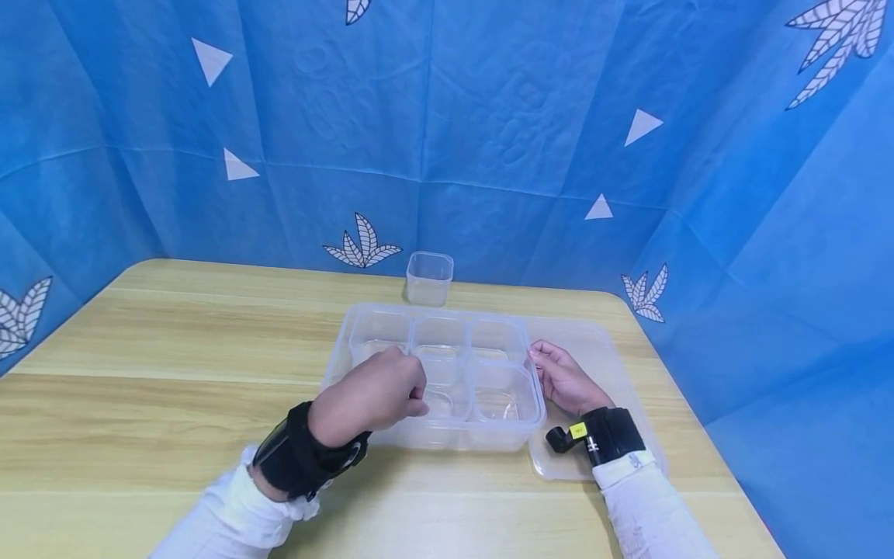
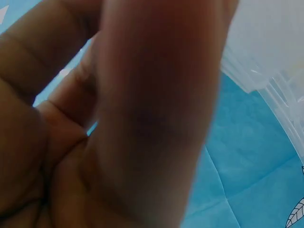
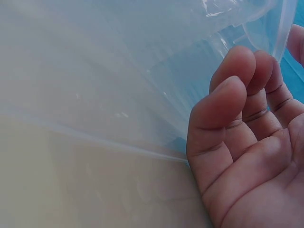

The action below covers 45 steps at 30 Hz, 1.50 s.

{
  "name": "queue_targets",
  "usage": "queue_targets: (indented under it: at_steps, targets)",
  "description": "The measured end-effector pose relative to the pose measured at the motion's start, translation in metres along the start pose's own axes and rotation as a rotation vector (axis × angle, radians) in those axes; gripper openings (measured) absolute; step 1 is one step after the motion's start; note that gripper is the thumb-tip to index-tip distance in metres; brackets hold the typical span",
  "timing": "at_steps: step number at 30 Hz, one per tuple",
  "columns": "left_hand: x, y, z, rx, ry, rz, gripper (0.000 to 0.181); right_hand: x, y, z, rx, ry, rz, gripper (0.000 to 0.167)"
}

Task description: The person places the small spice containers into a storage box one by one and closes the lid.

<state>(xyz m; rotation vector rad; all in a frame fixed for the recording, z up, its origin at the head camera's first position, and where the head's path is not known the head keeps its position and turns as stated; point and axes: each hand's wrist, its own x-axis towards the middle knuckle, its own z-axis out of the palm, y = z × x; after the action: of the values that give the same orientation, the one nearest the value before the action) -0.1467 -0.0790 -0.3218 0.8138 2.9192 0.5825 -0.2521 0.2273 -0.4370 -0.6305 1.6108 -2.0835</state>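
Observation:
A large clear plastic box (image 1: 454,435) stands on the table with several small square clear containers (image 1: 504,392) set inside it. Over its front left part is my left hand (image 1: 377,388), with fingers bent downward and tips out of sight. That hand covers whatever lies beneath it, and whether it pinches a container cannot be seen. In the left wrist view one blurred finger (image 2: 156,114) fills the middle, with clear plastic at upper right. My right hand (image 1: 564,376) holds the box's right side, its curled fingers (image 3: 213,118) against the outer wall and thumb by the rim.
Flat under the right hand lies a large clear lid (image 1: 601,349), partly beneath the box. One loose small clear container (image 1: 429,281) stands behind the box, close to the table's back edge. Blue patterned cloth (image 1: 489,155) hangs behind and beside the wooden table (image 1: 174,404).

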Motion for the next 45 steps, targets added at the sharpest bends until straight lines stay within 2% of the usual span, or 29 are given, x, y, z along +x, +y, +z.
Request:
queue_targets:
  at_steps: [3, 10, 17, 21, 32, 45]
  targets:
    - [-0.0004, 0.0015, -0.0006, 0.004, -0.027, -0.012, 0.036, 0.0002, 0.0, 0.0001, 0.005, 0.004, 0.0, 0.015]
    - [-0.0038, 0.003, -0.0047, 0.015, -0.085, 0.004, 0.029, 0.0005, -0.0001, -0.0002, 0.015, 0.002, 0.008, 0.015]
    - [-0.0058, 0.0038, -0.006, 0.048, -0.162, -0.034, 0.024, -0.0002, -0.0003, 0.0, 0.02, -0.007, 0.011, 0.014]
    - [-0.0055, 0.0027, -0.0049, 0.059, -0.188, -0.035, 0.024, -0.0005, 0.0003, -0.0002, 0.027, -0.011, 0.013, 0.014]
    - [-0.0052, 0.0023, -0.0057, 0.077, -0.234, -0.044, 0.025, 0.0003, -0.0003, -0.0011, 0.023, -0.02, 0.009, 0.015]
    - [-0.0045, 0.001, -0.0038, 0.108, -0.249, 0.001, 0.04, 0.0002, -0.0017, -0.001, 0.028, -0.014, 0.012, 0.014]
